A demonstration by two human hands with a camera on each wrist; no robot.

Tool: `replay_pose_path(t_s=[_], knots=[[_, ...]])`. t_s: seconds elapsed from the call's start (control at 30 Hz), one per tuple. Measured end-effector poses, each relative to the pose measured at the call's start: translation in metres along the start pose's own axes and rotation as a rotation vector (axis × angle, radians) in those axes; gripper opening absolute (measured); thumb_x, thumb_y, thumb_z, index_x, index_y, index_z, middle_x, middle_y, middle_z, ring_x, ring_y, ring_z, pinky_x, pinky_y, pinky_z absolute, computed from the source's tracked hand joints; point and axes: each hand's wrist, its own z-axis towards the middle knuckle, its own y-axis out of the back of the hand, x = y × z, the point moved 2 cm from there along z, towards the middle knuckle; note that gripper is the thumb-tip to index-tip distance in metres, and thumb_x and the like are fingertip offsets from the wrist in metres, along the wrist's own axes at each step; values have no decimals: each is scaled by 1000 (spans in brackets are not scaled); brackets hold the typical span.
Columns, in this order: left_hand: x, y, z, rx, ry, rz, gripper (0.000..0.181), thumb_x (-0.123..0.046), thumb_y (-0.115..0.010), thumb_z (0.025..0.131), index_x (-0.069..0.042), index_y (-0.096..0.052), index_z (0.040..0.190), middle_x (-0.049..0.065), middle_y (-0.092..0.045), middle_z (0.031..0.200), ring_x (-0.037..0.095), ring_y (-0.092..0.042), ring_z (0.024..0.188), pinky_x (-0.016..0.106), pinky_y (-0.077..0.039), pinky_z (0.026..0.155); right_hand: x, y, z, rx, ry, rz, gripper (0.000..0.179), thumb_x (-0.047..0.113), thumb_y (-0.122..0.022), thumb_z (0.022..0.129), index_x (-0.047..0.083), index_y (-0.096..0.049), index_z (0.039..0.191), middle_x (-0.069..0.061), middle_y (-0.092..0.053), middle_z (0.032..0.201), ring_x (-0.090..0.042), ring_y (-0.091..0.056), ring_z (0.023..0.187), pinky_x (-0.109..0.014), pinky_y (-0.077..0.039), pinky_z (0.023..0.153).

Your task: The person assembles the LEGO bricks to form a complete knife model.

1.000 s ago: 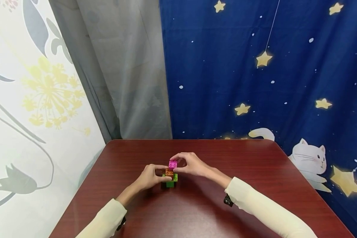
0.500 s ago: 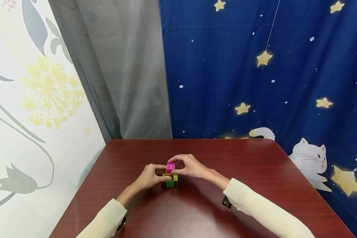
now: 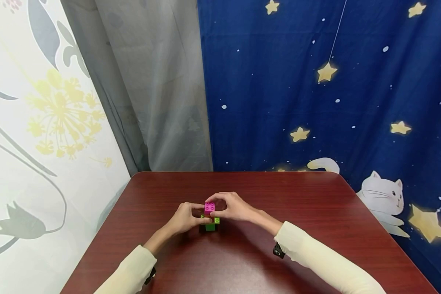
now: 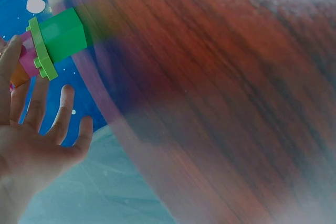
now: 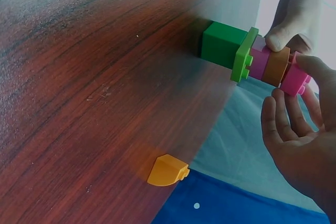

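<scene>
A tower of toy bricks stands upright on the table. Its base is a dark green block (image 5: 223,43), with a wide lime plate (image 5: 243,59) over that. Above the plate come a pink brick (image 5: 258,65) and an orange brick (image 5: 276,68). My left hand (image 3: 185,217) pinches the tower around these upper bricks, thumb in front. At the very top, a magenta brick (image 3: 209,208) is pinched between the thumb and fingers of my right hand (image 3: 232,207). It meets the orange brick's top; whether it is fully pressed down I cannot tell.
A loose yellow-orange curved brick (image 5: 167,170) lies near the table edge in the right wrist view. The dark red wooden table (image 3: 279,196) ends before a blue star curtain (image 3: 264,102) and a grey curtain (image 3: 161,102).
My right hand has brought the magenta brick left and down onto the orange brick, whose studs are now covered. The left hand has kept its place on the tower.
</scene>
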Motion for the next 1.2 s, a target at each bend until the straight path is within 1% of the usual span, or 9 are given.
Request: replay_pose_path(t_s=[0.13, 0.37, 0.43, 0.57, 0.67, 0.73, 0.93, 1.03, 1.2], knots=[[-1, -1, 1, 2, -17, 28, 34, -34, -90, 82, -14, -81, 109, -3, -79, 97, 17, -74, 90, 43, -60, 80, -1, -2, -2, -6, -31, -16, 37, 27, -86, 88, 20, -73, 122, 9, -75, 112, -4, -66, 104, -27, -52, 89], [-3, -4, 3, 22, -14, 44, 33, -37, -90, 82, -17, -81, 106, -4, -78, 94, 15, -73, 86, 25, -56, 74, -4, -3, -5, -34, -85, -2, 35, 28, -87, 88, 23, -75, 120, 11, -75, 114, -8, -68, 105, -27, -53, 86], [-3, -4, 3, 34, -13, 32, 33, -36, -90, 82, -17, -81, 108, -3, -79, 96, 16, -73, 88, 24, -56, 75, -4, -3, -6, -40, -101, 11, 35, 27, -87, 87, 24, -76, 120, 11, -76, 115, -13, -69, 105, -28, -52, 85], [-3, -5, 4, 46, -15, 10, 33, -34, -89, 83, -17, -80, 110, -2, -79, 99, 17, -74, 90, 32, -59, 79, -4, -3, -6, -49, -127, 21, 35, 29, -87, 86, 26, -77, 119, 11, -76, 114, -19, -70, 103, -28, -50, 79], [-3, -5, 3, 34, -25, 8, 32, -33, -89, 84, -17, -80, 110, -1, -79, 99, 17, -73, 91, 39, -60, 80, -4, -3, -6, -53, -123, 9, 35, 31, -87, 86, 27, -77, 119, 13, -76, 114, -18, -70, 102, -29, -48, 80], [-3, -4, 2, 22, -29, 20, 31, -34, -89, 84, -17, -81, 109, -2, -78, 98, 17, -73, 90, 40, -60, 79, -5, -4, -5, -53, -110, -1, 36, 32, -88, 86, 27, -77, 120, 14, -76, 113, -14, -70, 101, -30, -48, 81], [-3, -1, 1, 17, -25, 25, 31, -38, -89, 83, -21, -81, 108, -4, -78, 97, 14, -73, 86, 26, -57, 75, -8, -9, -5, -85, -64, -11, 37, 29, -89, 84, 26, -77, 119, 14, -76, 108, -10, -69, 85, -23, -48, 73], [-4, 0, 1, 29, -30, 22, 33, -39, -88, 84, -21, -80, 111, -2, -78, 102, 16, -72, 91, 34, -59, 80, -10, -12, -6, -108, -44, 10, 37, 28, -90, 84, 25, -77, 119, 12, -77, 107, -8, -71, 82, -23, -49, 75], [-3, 5, -2, 23, -28, 12, 44, -38, -88, 84, -16, -76, 120, 1, -76, 113, 25, -71, 102, 50, -57, 87, -11, -15, -6, -119, -19, -1, 43, 33, -90, 83, 25, -72, 122, 11, -77, 105, -3, -72, 87, -30, -43, 84]])
